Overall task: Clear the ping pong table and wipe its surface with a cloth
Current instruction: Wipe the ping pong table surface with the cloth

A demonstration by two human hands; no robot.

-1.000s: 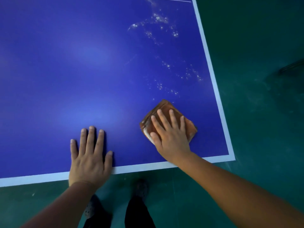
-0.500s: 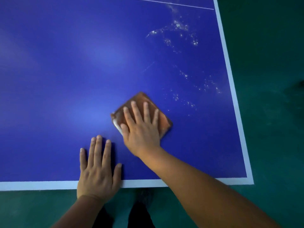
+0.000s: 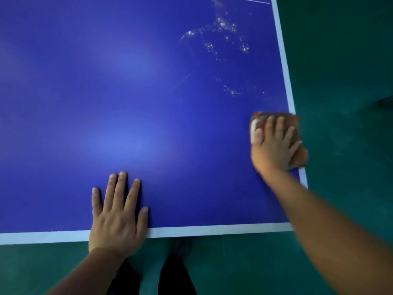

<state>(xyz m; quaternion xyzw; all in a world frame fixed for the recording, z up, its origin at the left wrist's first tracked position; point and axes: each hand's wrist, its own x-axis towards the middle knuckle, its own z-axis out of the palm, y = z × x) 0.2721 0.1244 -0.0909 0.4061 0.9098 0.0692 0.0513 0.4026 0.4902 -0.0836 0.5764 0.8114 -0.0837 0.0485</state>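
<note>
Head view: right hand (image 3: 274, 145) flat on cloth (image 3: 294, 126), fingers spread

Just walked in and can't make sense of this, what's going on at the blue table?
A person is wiping the ping pong table with a brown cloth. The right hand presses flat on the cloth at the table's right edge, where the cloth partly overhangs the white border. The left hand rests flat on the table near the front edge. White specks are on the surface further up, near the right side, not yet wiped.
</note>
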